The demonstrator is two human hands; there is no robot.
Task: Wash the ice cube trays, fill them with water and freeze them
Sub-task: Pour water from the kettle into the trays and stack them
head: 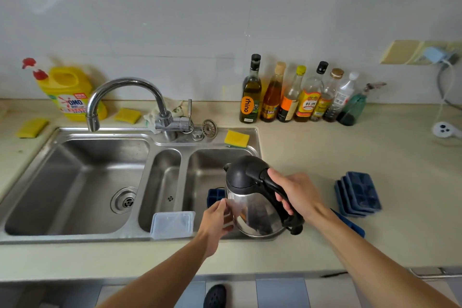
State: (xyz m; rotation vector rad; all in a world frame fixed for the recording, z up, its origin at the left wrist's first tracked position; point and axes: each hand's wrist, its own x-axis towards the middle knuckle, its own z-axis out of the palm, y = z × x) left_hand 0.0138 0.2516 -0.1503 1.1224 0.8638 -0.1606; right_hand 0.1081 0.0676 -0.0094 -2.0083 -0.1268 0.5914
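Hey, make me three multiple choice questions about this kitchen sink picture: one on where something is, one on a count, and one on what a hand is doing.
1. Where is the stack of blue ice cube trays?
A. in the left basin
B. on the counter right of the sink
C. under the tap

2. How many yellow sponges show?
A. one
B. five
C. three

3. What is the right hand doing?
A. gripping the kettle by its handle
B. lying flat on the counter
C. turning the tap

Answers:
1 B: the stack sits on the counter beside the sink.
2 C: one lies on the left counter, one behind the tap, one on the sink's back rim.
3 A: its fingers curl round the black handle.
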